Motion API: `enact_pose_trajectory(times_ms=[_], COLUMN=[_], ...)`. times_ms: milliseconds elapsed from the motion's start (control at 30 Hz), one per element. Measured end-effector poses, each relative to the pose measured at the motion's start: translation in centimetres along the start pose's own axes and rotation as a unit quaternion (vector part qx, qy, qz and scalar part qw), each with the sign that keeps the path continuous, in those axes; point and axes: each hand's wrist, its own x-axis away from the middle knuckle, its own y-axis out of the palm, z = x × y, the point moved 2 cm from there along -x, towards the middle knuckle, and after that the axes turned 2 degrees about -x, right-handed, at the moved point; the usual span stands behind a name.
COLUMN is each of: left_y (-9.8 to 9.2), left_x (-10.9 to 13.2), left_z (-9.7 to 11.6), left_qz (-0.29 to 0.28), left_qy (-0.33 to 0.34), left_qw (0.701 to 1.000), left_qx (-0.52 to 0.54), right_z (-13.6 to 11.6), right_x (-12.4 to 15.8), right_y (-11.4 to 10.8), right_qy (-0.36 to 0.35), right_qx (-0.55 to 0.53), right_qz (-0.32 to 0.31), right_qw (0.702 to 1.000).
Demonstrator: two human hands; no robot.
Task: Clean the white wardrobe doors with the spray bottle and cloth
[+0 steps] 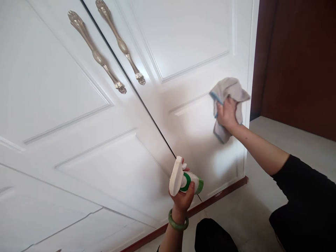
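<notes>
White panelled cabinet doors rise before the kneeling person, whose right hand is closed around a bunched grey cloth pressed against the panel, while the left hand, fingers wrapped tight, grips a green-and-white spray bottle just below and well apart from it.

Bright, even light | soft glare on white cabinet door | sharp | mild edge distortion
</notes>
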Motion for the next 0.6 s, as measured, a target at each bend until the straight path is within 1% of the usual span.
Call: enact_pose_trajectory(times_ms=[67, 100, 233, 333, 400, 500, 533, 600], left_y=[-0.7, -1.0, -2.0, -2.5, -2.5, -2.3, -2.2, -1.7], left_x=[-0.1, -0.1, 0.1, 0.5, 0.8, 1.3, 1.5, 1.9], left_z=[0.0, 0.0, 0.0, 0.0, -0.1, -0.3, -0.4, -0.7], left_qz=[0.001, 0.006, 0.024, 0.028, 0.023, 0.019, 0.016, 0.007], left_qy=[0.009, 0.011, -0.012, -0.029, -0.030, -0.032, -0.033, -0.036], left_qw=[1.000, 1.000, 0.999, 0.999, 0.999, 0.999, 0.999, 0.999], left_qx=[-0.018, -0.027, -0.030, -0.031, -0.030, -0.018, -0.014, -0.007], right_z=[2.8, 3.8, 6.4, 8.0, 9.2, 11.0, 11.6, 12.3], right_x=[0.2, 0.4, 1.7, 3.8, 6.0, 10.2, 11.8, 15.3], right_y=[-0.8, -0.8, -0.3, 0.4, 0.9, 1.8, 2.1, 2.8], right_qy=[0.090, 0.116, 0.204, 0.241, 0.257, 0.281, 0.284, 0.263], right_qx=[0.025, 0.031, 0.052, 0.065, 0.080, 0.116, 0.126, 0.134], right_qz=[0.051, 0.061, 0.086, 0.086, 0.069, 0.030, 0.016, -0.019], right_qw=[0.994, 0.991, 0.974, 0.964, 0.961, 0.952, 0.951, 0.955])
